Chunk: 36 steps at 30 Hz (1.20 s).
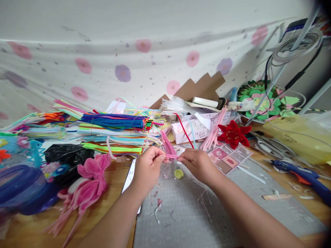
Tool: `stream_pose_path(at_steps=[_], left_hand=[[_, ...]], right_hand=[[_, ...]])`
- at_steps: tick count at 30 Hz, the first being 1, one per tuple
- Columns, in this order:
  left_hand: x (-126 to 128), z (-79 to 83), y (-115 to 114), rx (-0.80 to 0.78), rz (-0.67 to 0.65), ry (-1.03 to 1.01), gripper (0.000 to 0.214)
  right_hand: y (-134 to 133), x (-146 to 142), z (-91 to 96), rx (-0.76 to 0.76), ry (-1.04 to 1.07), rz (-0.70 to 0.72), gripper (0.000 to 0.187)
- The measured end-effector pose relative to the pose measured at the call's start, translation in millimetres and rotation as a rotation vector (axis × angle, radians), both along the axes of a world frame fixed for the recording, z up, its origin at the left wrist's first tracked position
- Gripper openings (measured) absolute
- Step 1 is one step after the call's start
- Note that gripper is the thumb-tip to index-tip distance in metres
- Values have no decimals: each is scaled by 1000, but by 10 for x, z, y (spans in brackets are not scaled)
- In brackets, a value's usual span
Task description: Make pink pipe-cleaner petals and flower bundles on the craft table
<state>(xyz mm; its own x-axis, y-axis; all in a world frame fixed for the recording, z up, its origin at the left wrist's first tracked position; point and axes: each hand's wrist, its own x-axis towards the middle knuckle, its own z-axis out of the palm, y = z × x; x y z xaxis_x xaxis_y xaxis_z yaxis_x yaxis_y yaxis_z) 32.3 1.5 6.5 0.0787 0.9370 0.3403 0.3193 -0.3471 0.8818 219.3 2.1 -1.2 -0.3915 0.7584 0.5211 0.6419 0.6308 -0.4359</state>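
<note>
Between my two hands, above the grey cutting mat [176, 210], a short pink pipe cleaner [171, 156] is stretched level. My left hand [152, 163] pinches its left end between thumb and fingers. The right end sits in the closed fingers of my right hand [196, 163]. Just beyond my hands stands a bundle of pink pipe cleaners [168, 144]. A small yellow-green coil [178, 174] lies on the mat below my hands. Left of my left arm is a pink pipe-cleaner bow [93, 179] with long tails.
Stacked pipe cleaners [113, 121] in many colours fill the back left. A phone [128, 177] lies by my left wrist. A red flower [234, 133], scissors [271, 146] and a blue glue gun [305, 177] are on the right. A blue plastic container [22, 187] stands at left.
</note>
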Motion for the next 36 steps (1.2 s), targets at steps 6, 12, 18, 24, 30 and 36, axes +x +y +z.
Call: stream_pose_path(at_steps=[6,12,18,24,30,36], left_hand=[[-24,81,1,-13,-17,35,10],[-39,40,13,157,-200,482,12],[145,-72,-102,35,-233,625,20],[201,-8,-220,3,-189,477,22],[200,-60,-218,-145,-265,142,29],[173,-69,-104,-353,-131,-426,30]], right_hand=[[48,55,2,-32,119,7,43],[29,85,34,-116,-135,158,42],[321,29,160,-329,-170,0,37],[831,-265,-84,-334,-200,-279,15],[987,-387,-262,-380,-106,-377,21],[689,-224,-51,-442,111,-280,21]])
